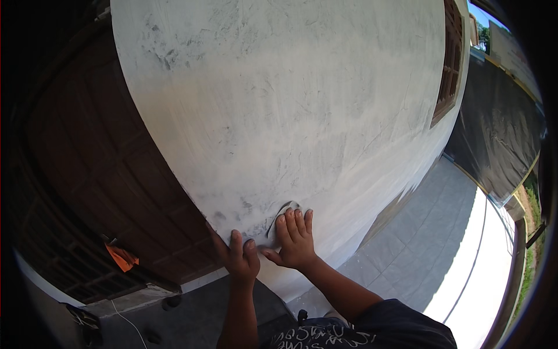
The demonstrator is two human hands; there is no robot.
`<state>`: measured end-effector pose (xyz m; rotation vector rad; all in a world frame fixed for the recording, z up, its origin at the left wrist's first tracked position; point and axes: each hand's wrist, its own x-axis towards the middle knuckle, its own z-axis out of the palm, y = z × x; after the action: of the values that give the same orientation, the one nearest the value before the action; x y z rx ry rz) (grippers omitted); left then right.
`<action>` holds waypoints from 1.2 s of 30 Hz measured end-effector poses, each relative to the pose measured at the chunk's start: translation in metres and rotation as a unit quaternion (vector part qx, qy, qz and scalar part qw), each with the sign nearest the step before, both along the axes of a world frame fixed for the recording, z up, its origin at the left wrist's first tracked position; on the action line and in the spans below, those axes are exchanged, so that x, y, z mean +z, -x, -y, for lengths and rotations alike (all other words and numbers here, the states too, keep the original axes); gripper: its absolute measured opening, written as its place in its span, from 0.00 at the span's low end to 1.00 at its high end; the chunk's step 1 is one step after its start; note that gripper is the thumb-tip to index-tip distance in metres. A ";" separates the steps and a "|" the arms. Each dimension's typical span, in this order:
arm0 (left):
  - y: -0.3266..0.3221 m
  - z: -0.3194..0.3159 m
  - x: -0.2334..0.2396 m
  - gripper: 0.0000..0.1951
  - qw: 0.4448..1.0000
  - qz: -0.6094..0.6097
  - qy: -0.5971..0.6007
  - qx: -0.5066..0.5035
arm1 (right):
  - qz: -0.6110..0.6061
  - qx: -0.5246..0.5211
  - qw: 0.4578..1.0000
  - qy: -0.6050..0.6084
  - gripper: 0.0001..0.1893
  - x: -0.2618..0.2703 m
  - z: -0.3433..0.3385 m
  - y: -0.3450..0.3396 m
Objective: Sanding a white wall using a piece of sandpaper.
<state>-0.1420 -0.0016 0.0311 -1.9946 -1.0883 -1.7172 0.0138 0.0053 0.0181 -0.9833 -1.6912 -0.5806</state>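
In the head view, a white-coated wall (pixel 279 118) with grey patches and fine cracks rises before me. My right hand (pixel 296 242) lies flat on its lower part, pressing a thin, curled sheet (pixel 283 213), apparently sandpaper, against the surface. The sheet's upper and left edges show past my fingers; the rest is hidden under the hand. Left of it, my left hand (pixel 240 257) leans on the wall near its corner edge, fingers spread and holding nothing. A dark grey smudged patch (pixel 255 229) shows on the wall between both hands.
A dark brown panelled door (pixel 117 144) stands left of the corner, with an orange cloth or strip (pixel 122 257) hanging there. A thin white cable (pixel 130 323) crosses the dark floor. Grey tiles (pixel 405 244) run along the right, beyond which hangs black sheeting (pixel 497 126). A wooden-framed window (pixel 449 61) is upper right.
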 end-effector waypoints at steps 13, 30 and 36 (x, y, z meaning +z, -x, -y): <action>-0.001 0.000 0.004 0.24 1.000 0.000 0.000 -0.004 | 0.068 -0.007 0.998 -0.017 0.45 0.002 0.000 -0.006; -0.003 -0.002 0.003 0.23 1.000 0.000 -0.010 -0.013 | 0.053 0.013 0.998 -0.005 0.42 0.025 0.004 -0.004; 0.001 0.001 0.002 0.22 1.000 0.007 0.001 -0.008 | -0.012 0.012 1.000 -0.012 0.40 0.060 -0.003 -0.001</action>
<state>-0.1433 -0.0025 0.0329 -2.0010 -1.0811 -1.7419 0.0148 0.0085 0.0777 -0.9488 -1.6692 -0.5698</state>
